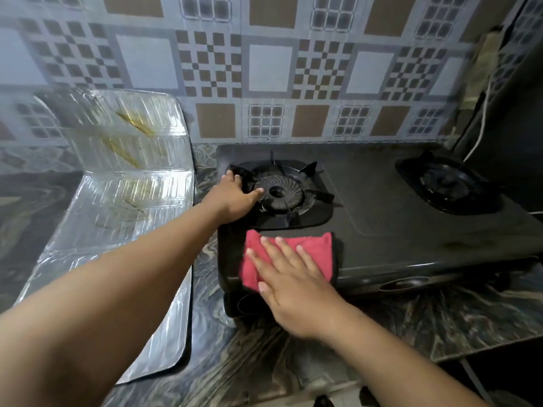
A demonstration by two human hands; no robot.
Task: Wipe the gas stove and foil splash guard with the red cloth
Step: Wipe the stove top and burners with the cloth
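The black two-burner gas stove (382,207) stands on a marbled counter. A folded red cloth (311,248) lies on the stove's front left, and my right hand (291,280) presses flat on it with fingers spread. At the left burner, my left hand (235,198) grips the black pan support (308,195), thumb against the burner cap. The foil splash guard (123,183) lies partly unfolded to the left of the stove, one panel leaning on the wall, with brown grease streaks on it.
A patterned tile wall (270,69) runs behind the stove. The right burner (446,183) sits near a dark appliance and a white cable (482,121) at the far right. The marbled counter (264,362) ends at its front edge below my arms.
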